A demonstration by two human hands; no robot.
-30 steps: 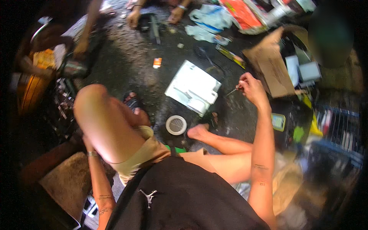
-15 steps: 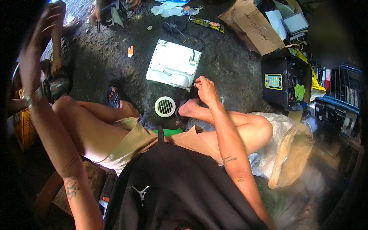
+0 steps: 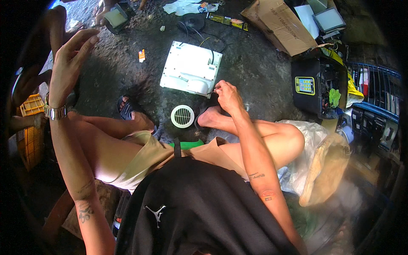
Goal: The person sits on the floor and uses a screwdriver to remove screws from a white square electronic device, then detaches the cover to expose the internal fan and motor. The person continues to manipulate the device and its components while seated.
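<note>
My left hand (image 3: 73,63) is raised at the left, a metal watch (image 3: 56,112) on its wrist. Its fingers are stretched out and hold nothing. My right hand (image 3: 229,97) is pinched closed beside the near right corner of a flat white appliance housing (image 3: 180,63). Whatever sits between those fingertips is too small to name. The housing lies on the dark ground, with a rounded bulge near its front edge and a dark cable at its far side. A round white vent grille (image 3: 182,116) lies nearer me, between my feet.
Dark ground (image 3: 112,74) surrounds the housing. An opened cardboard box (image 3: 280,25) and a black case (image 3: 306,95) stand right. A coiled cable (image 3: 191,23), an orange-white packet (image 3: 141,55) and wrappers lie about. Another person's hand (image 3: 101,16) is beside a dark-framed lamp (image 3: 115,18); yellow crate (image 3: 30,140) left.
My left hand has come down and inward from the upper left. My right hand stays pinched at the housing's corner. The other person's dark-framed lamp has turned its pale face into view.
</note>
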